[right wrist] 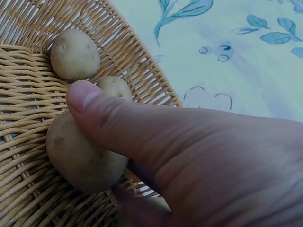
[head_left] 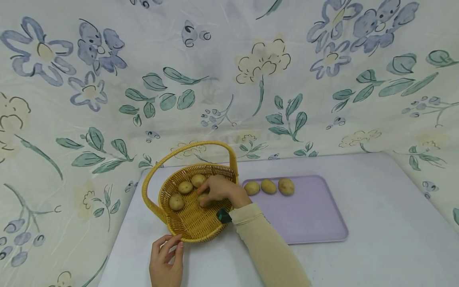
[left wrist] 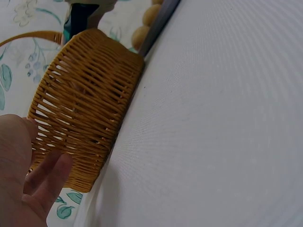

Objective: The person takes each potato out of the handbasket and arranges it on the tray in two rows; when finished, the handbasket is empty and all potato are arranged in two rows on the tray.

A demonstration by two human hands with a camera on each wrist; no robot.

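My right hand reaches into a yellow wicker basket. Its thumb and fingers pinch a potato, which overlaps the woven bottom in the right wrist view. Other potatoes lie along the basket's far and left side, among them one potato at the left and another potato beside it. The palm hides part of the basket's right side. At the near rim, my left hand holds the basket's edge with its fingertips; in the left wrist view its fingers lie against the woven wall.
A lilac tray lies right of the basket, with a row of three potatoes along its far edge. The basket's tall arched handle rises over it. Flowered cloth hangs behind the white table.
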